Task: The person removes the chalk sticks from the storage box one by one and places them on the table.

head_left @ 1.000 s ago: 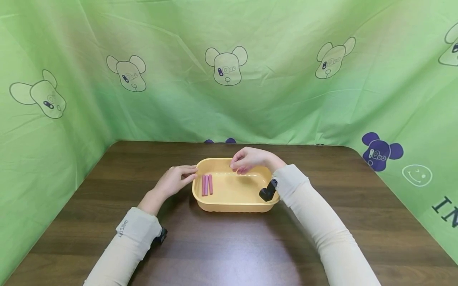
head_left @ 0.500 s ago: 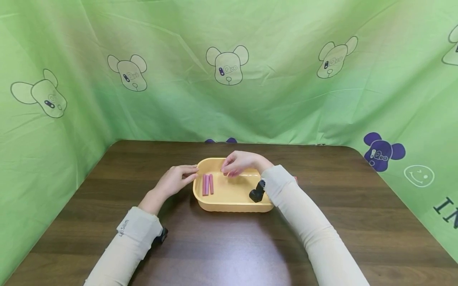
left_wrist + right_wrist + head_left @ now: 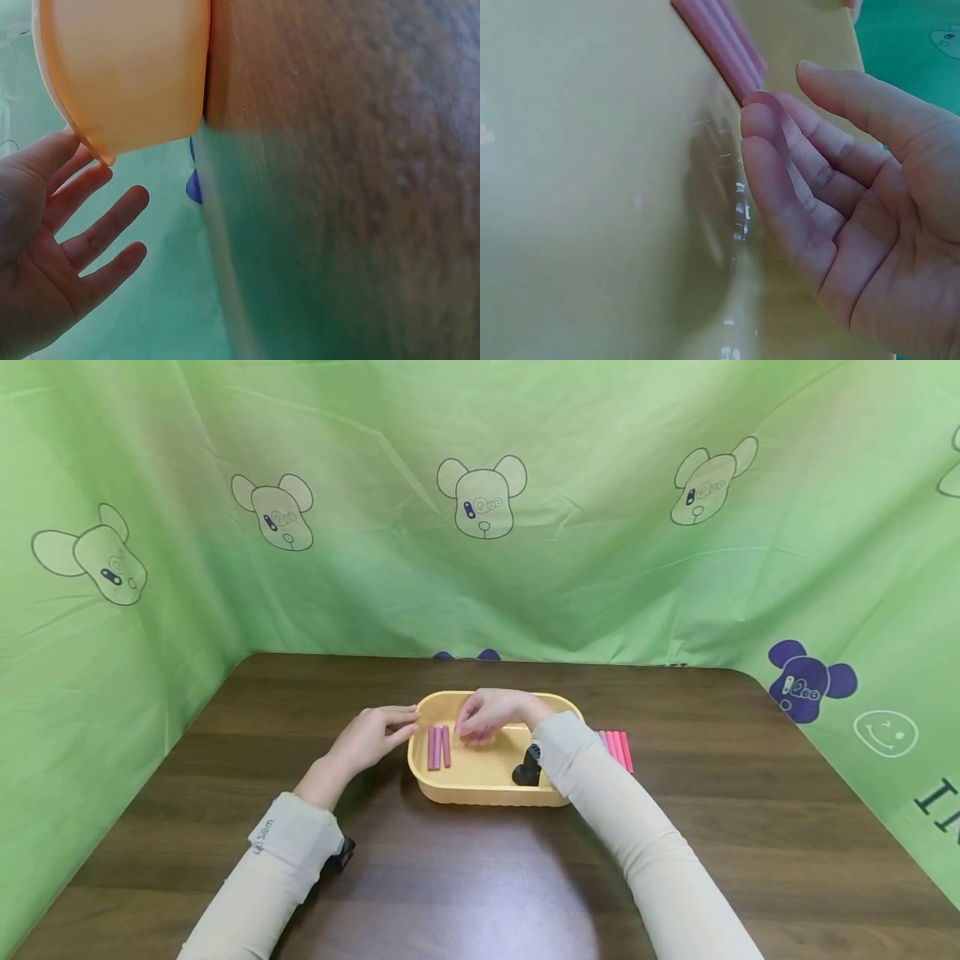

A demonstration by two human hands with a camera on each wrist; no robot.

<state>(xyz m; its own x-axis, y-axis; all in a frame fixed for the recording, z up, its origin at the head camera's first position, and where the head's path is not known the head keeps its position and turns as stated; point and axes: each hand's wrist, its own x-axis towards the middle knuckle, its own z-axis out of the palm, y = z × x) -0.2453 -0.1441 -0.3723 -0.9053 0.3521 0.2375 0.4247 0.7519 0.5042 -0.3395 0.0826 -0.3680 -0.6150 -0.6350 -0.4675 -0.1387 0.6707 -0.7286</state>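
Note:
A yellow, rounded plastic basin (image 3: 487, 795) sits on the table, with three slim pink and purple sticks (image 3: 438, 748) lying side by side near its left end. My left hand (image 3: 367, 739) is at the basin's left rim. In the left wrist view its thumb and forefinger touch that rim (image 3: 105, 156), while the other fingers spread loosely. Over the basin's inside hangs my right hand (image 3: 487, 714), fingers bent softly. The right wrist view has its fingertips close to the ends of the sticks (image 3: 727, 41), thumb apart, with nothing seen between them.
Several more sticks in pink shades (image 3: 618, 750) lie on the table to the right of the basin, partly behind the right sleeve (image 3: 622, 827). The brown wooden table (image 3: 450, 893) meets a green printed curtain (image 3: 360, 568) at its back and sides.
My right hand has moved left and lower inside the basin, toward the three sticks. The pink sticks at the right have come out from behind the sleeve. My left hand stays at the rim.

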